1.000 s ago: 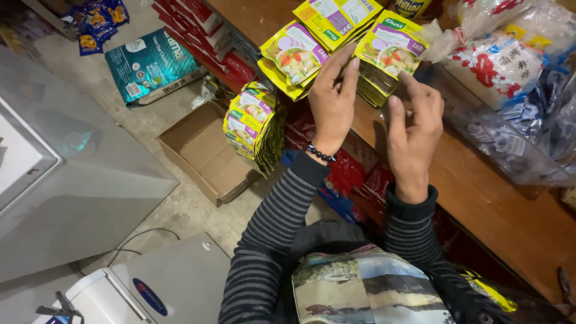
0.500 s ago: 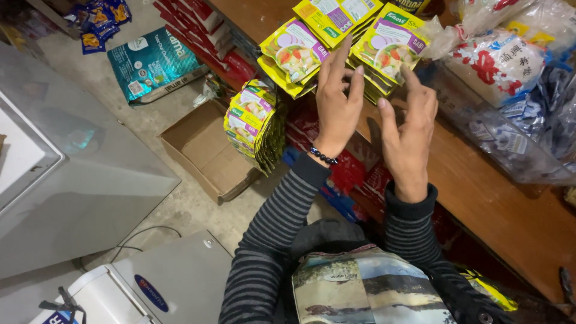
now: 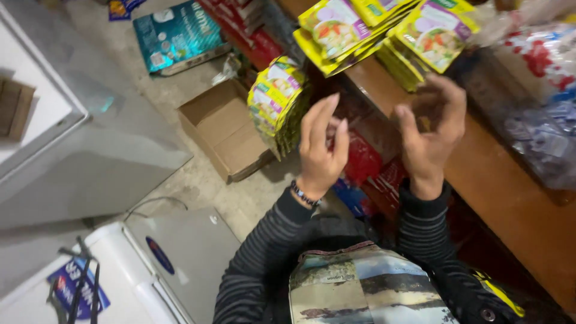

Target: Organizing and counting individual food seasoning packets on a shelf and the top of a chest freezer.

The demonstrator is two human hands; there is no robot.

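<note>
**Packets laid on the counter, both hands off them**

The left hand (image 3: 321,150) and the right hand (image 3: 429,135) were both raised in front of the person, fingers loosely spread and grasping nothing. Neither touched a packet; the right hand hung just below the nearest stack, the left one just beside the bundle that stuck out over the floor.

The yellow-and-green soup packets (image 3: 435,36) lay on the wooden counter (image 3: 504,198) in overlapping stacks, a second fan of them (image 3: 336,27) to the left of the first. As far as could be judged, the laying-out of these stacks was done or close to it: they sat flat, faces up, with no packet in mid-air. A further bundle of the same packets (image 3: 276,102) stood on edge near the counter's front, above the open cardboard box (image 3: 225,129) on the floor, and that bundle looked not yet spread out. Whether the box still held more could not be told for certain; what showed of its inside looked bare.

The flat packets lay with their long axis running diagonally, from lower left to upper right in the view, printed faces toward the camera. The bundle's packets stood with edges outward, long axis roughly upright and slightly tilted.

A teal package (image 3: 177,36) lay on the floor well apart from the hands.
</note>
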